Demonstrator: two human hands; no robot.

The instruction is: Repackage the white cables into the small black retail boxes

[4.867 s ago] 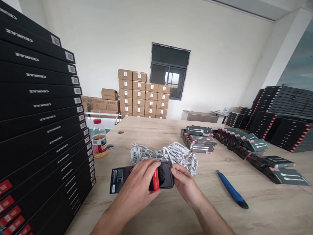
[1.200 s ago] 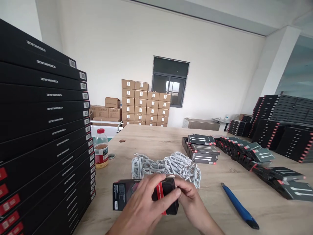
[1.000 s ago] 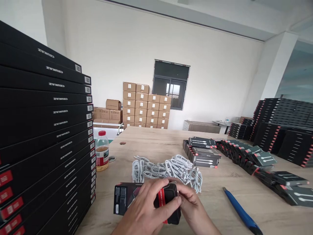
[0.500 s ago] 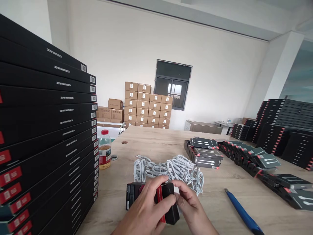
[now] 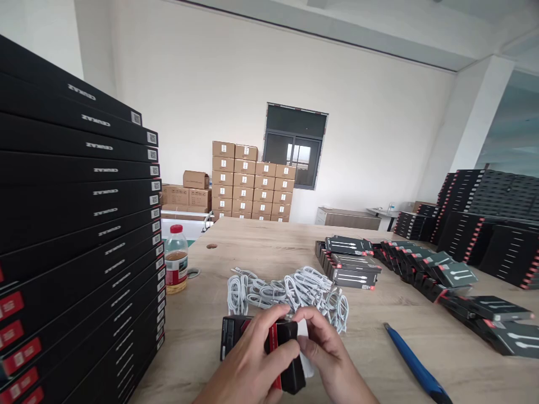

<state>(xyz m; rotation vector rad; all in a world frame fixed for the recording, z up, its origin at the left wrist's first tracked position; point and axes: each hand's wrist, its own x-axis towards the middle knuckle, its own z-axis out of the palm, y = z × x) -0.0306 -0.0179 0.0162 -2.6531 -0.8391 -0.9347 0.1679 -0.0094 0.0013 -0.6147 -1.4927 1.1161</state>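
My left hand [image 5: 256,359] is wrapped round a small black box with a red band [image 5: 295,373], its thumb pressed on the near side. At the box's right end, my right hand [image 5: 330,353] pinches a thin white piece [image 5: 303,331] that looks like paper or card. Another dark box part with a small white label [image 5: 229,336] sticks out left of my left hand; whether it belongs to the same box I cannot tell. Just beyond my hands lies a heap of coiled white cables [image 5: 290,289] on the wooden table [image 5: 261,241].
A tall stack of black boxes [image 5: 84,224] rises at the left, with a red-capped bottle [image 5: 177,261] beside it. Small cable boxes [image 5: 353,272] stand in rows to the right. A blue cutter-like tool [image 5: 415,362] lies at the near right. Cartons [image 5: 244,179] stand by the wall.
The white piece now shows more beside the box's end, between box and right hand. The box is tilted slightly differently. Both hands keep their grip, and the whole view has shifted a little.
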